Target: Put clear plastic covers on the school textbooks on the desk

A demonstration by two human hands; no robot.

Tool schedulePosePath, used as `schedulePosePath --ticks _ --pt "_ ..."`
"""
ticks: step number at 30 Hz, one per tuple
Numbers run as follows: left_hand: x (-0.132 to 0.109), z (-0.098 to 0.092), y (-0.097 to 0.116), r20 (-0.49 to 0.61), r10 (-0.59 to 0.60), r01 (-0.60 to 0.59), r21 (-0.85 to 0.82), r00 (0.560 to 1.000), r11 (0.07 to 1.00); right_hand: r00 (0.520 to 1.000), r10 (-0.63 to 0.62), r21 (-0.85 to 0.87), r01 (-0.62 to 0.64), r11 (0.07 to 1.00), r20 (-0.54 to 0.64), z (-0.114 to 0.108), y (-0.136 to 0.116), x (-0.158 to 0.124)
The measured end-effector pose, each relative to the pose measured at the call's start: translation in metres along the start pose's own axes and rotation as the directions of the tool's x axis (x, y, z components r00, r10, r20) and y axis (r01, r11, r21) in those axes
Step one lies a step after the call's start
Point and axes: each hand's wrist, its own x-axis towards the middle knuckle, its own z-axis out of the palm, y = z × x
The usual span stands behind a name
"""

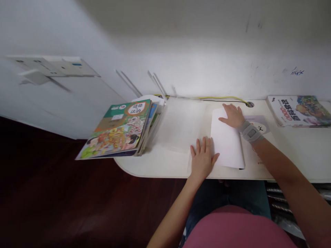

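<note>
item: white sheet, on the tabletop, straight ahead in my head view; long axis from near the front edge back toward the wall, far end leaning a little left. loose leaf or part of a book, i cannot tell.

key relation: the sheet lies under the right hand and just right of the left; the right is nearer, being on it.

item: right hand, palm down on the sheet's far part, fingers and thumb spread, gripping nothing that i can see; grey wristband at the wrist.

item: left hand, palm down nearer the front edge, fingers a little parted, thumb out to the sheet's left border; nothing clamped. the two hands are well apart from any grasp on each other.

item: clear plastic film, left of the sheet, reaching toward the left fingertips.

item: pale book, right of the sheet, partly beneath the right forearm.

item: left book stack, fanned, overhanging the tabletop's left end.

item: right book stack, near the wall, well apart from both hands.
</note>
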Motion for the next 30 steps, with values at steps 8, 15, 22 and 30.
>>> schedulePosePath --ticks 8,15,22,30 --pt "-0.002 0.004 -0.001 -0.060 -0.027 0.025 -0.036 0.998 0.999 0.997 0.070 -0.099 -0.074 0.992 -0.046 0.014 0.000 -0.002" --pt "-0.001 0.003 0.001 -0.054 -0.036 0.034 -0.049 0.998 0.998 0.999 0.038 -0.140 -0.041 0.989 -0.023 0.016 -0.006 -0.004" --pt "-0.001 0.000 0.001 -0.043 -0.021 0.018 -0.060 0.999 0.998 1.000 0.007 -0.127 -0.005 0.992 0.016 0.019 -0.016 -0.005" --pt "-0.002 0.002 0.000 -0.063 0.000 -0.005 -0.078 0.998 0.997 0.999 0.004 -0.105 0.000 0.994 0.039 0.022 -0.015 -0.004"
